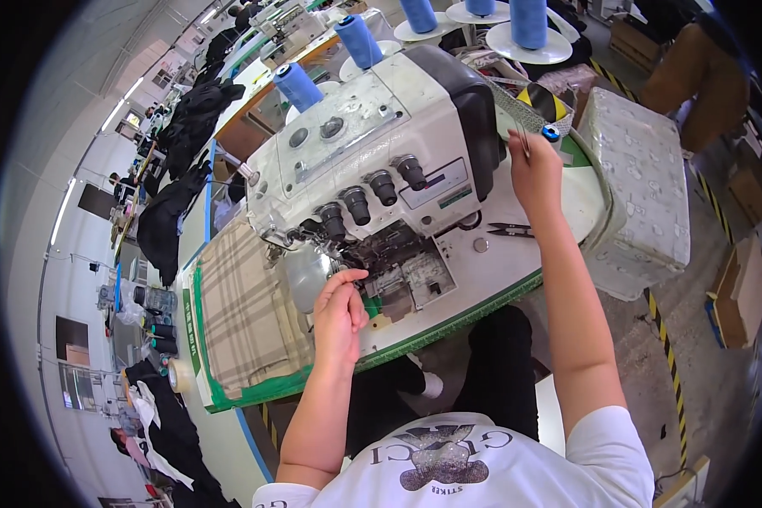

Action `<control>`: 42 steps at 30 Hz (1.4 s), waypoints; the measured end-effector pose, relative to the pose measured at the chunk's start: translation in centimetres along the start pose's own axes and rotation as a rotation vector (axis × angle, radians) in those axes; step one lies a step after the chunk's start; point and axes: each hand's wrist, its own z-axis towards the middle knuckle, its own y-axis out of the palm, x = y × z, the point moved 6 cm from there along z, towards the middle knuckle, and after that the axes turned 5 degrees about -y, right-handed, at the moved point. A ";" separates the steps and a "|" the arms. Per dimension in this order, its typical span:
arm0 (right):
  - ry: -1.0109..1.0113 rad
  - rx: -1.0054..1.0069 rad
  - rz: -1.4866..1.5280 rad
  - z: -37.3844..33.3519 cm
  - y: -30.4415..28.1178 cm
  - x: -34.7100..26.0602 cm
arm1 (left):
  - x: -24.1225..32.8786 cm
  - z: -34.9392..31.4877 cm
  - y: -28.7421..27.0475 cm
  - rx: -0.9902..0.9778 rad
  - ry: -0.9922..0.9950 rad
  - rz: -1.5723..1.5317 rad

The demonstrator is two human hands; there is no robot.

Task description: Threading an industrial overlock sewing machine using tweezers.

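Observation:
A white overlock sewing machine (347, 127) stands in front of me, its lower front cover open and the looper area (394, 267) bare. My left hand (339, 317) is just left of that opening. Its index finger reaches toward the machine while the other fingers are curled in, and whatever they hold is too small to make out. Off to the right of the machine, my right hand (536, 173) is raised and closed around thin metal tweezers (523, 140), tips upward. Beneath it, black thread snips (512, 230) lie on the white table (504, 262).
Beige plaid fabric (250, 313) covers the table's left end. Blue thread cones (529, 25) stand behind the machine. A wrapped white box (635, 186) sits at the right, near striped floor tape (665, 372). A small blue-topped item (551, 133) is beside my right hand.

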 end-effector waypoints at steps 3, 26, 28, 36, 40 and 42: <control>0.377 -0.075 0.140 1.5 3.4 2.7 | -0.1 0.1 -0.1 -0.001 0.013 0.024; 0.343 -0.044 0.047 -0.7 3.2 4.3 | 0.2 -1.8 2.0 -0.049 0.146 0.343; 0.360 0.035 0.041 -2.7 2.7 4.5 | 0.0 -2.1 3.0 -0.118 0.167 0.373; 0.270 -0.008 0.013 1.4 4.2 4.8 | 0.8 -4.0 5.1 -0.201 0.290 0.522; 0.349 -0.114 0.083 1.1 4.3 5.0 | 0.7 -5.0 6.0 -0.260 0.362 0.586; 0.289 0.007 0.072 -0.3 3.3 4.7 | 0.6 -5.2 6.3 -0.307 0.385 0.585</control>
